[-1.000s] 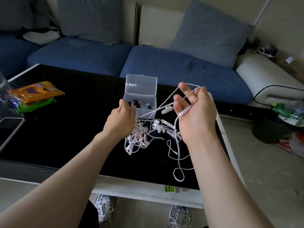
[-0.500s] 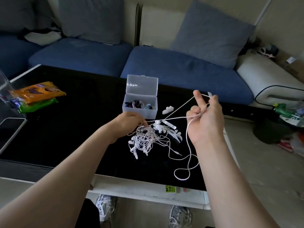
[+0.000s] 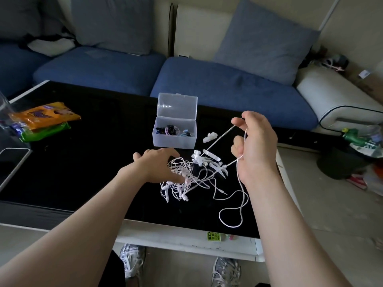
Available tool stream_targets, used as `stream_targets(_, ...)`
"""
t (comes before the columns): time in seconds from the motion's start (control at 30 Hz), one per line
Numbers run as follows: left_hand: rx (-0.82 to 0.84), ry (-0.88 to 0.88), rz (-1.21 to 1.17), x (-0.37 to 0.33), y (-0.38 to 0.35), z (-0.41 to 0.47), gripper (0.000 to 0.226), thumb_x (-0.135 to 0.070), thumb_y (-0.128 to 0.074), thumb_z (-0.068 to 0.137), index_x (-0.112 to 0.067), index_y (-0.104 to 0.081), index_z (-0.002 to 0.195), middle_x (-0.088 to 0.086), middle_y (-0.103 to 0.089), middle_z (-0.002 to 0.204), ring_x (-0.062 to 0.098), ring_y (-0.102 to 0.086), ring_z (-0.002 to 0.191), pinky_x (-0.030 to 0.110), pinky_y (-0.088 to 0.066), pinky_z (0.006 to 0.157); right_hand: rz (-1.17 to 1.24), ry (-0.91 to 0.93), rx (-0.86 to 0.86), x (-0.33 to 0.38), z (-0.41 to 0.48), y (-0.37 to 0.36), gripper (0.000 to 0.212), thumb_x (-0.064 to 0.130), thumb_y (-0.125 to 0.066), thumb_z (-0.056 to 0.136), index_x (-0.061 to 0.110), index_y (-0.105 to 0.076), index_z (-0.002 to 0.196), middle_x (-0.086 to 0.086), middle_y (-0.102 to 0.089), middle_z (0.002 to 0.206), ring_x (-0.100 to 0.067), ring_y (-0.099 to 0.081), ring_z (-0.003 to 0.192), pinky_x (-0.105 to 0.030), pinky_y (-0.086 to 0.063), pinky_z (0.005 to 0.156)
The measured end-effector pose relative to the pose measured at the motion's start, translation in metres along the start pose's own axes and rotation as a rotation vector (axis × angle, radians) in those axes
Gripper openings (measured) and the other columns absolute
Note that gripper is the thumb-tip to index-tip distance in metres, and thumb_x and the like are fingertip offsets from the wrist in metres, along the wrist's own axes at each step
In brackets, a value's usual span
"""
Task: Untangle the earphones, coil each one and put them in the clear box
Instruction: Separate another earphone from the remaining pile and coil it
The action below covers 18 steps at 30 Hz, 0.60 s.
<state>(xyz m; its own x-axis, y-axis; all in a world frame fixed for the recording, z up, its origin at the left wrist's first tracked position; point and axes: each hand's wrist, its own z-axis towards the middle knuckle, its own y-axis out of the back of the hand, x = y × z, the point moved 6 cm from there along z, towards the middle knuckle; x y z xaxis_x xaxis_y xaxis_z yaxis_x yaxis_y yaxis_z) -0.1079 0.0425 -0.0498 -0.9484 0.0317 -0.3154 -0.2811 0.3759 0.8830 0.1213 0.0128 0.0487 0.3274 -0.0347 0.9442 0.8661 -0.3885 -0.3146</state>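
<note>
- Earphones (image 3: 186, 179): a white-and-pink tangle on the black tabletop (image 3: 83, 154), near its front edge and toward its right end.
- One white cord (image 3: 219, 137) runs taut out of the tangle toward 2 o'clock, up to the right hand (image 3: 257, 146). A slack length drops from that hand and ends in a loop (image 3: 230, 216) on the tabletop, at 5 o'clock from the tangle.
- The right hand is raised above the tabletop. Its thumb and forefinger pinch the cord at the top, and the cord also crosses the curled lower fingers.
- The left hand (image 3: 157, 164) comes in from 8 o'clock, palm down, with fingers spread wide and fairly straight. It rests on the left part of the tangle and grips nothing.
- A jack plug (image 3: 222, 191) lies free at 4 o'clock from the tangle.
- White ear hooks (image 3: 207, 160) lie against the tangle at 1 o'clock. Another white piece (image 3: 209, 137) lies apart, just right of the box.
- The box (image 3: 174, 141) stands at 12 o'clock, near the left fingertips but not touching them. Its lid (image 3: 177, 106) stands upright, open. Dark, purple and blue things lie inside; what they are I cannot tell.
- Orange and green packets (image 3: 45, 121) lie at 10 o'clock, well apart, at the left end of the tabletop.
- A flat screen (image 3: 12, 160) lies at 9 o'clock, at the left edge.
- A blue sofa (image 3: 228, 90) with cushions stands beyond the tabletop at 12 o'clock.
- Two pale shoes (image 3: 132, 259) stand on the floor at 6 o'clock, below the front edge.
</note>
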Motion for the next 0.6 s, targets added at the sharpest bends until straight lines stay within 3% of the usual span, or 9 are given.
stream_targets(0.07,0.04,-0.012,0.041,-0.004,-0.004,-0.002,0.092,-0.087,-0.073,0.067,-0.05,-0.044,0.146,-0.01,-0.05,0.15,0.026,-0.042,0.141,0.05,-0.026,0.102,-0.016,0.054,0.018,0.005,-0.003,-0.005,0.012,0.018,-0.057,0.104,0.019,-0.063,0.093,0.0,-0.068,0.097,-0.013,-0.026,0.043,-0.024,-0.022,0.044)
stream_targets(0.17,0.086,0.03,0.085,-0.005,-0.009,-0.003,0.085,-0.097,-0.06,0.066,-0.045,-0.057,0.134,-0.001,-0.045,0.145,0.03,-0.043,0.136,0.052,-0.026,0.105,-0.062,0.12,0.043,0.013,-0.007,-0.009,0.015,0.014,-0.05,0.105,0.018,-0.057,0.092,0.005,-0.065,0.1,-0.015,-0.03,0.041,-0.024,-0.024,0.043)
stream_targets(0.23,0.043,0.054,0.135,-0.01,-0.008,-0.004,0.079,-0.098,-0.05,0.071,-0.037,-0.067,0.118,0.003,-0.043,0.138,0.033,-0.04,0.133,0.055,-0.026,0.11,-0.115,0.13,0.095,0.014,-0.01,-0.013,0.014,0.02,-0.043,0.109,0.02,-0.05,0.097,-0.002,-0.076,0.108,-0.017,-0.033,0.035,-0.024,-0.024,0.041)
stream_targets(0.37,-0.122,0.011,0.222,-0.021,-0.006,0.002,0.079,-0.096,-0.05,0.075,-0.023,-0.064,0.103,0.0,-0.048,0.125,0.027,-0.038,0.126,0.055,-0.03,0.105,-0.125,0.109,0.23,0.014,-0.018,-0.025,0.015,0.031,-0.036,0.116,0.022,-0.043,0.106,-0.021,-0.079,0.088,-0.015,-0.032,0.032,-0.023,-0.021,0.036)
stream_targets(0.43,-0.173,-0.032,0.166,-0.025,-0.007,0.004,0.074,-0.089,-0.058,0.077,-0.021,-0.053,0.106,-0.001,-0.054,0.119,0.025,-0.046,0.121,0.053,-0.035,0.102,-0.071,0.065,0.309,0.017,-0.023,-0.034,0.013,0.033,-0.041,0.115,0.022,-0.045,0.11,-0.02,-0.08,0.095,-0.013,-0.028,0.032,-0.021,-0.02,0.035)
stream_targets(0.6,-0.134,-0.177,-0.064,-0.028,-0.017,0.008,0.067,-0.048,-0.077,0.081,-0.027,-0.031,0.125,0.002,-0.063,0.088,0.028,-0.064,0.084,0.045,-0.051,0.077,0.201,-0.108,0.483,0.02,-0.031,-0.049,0.012,0.026,-0.05,0.112,0.027,-0.053,0.124,-0.014,-0.074,0.129,-0.004,-0.025,0.036,-0.016,-0.025,0.036)
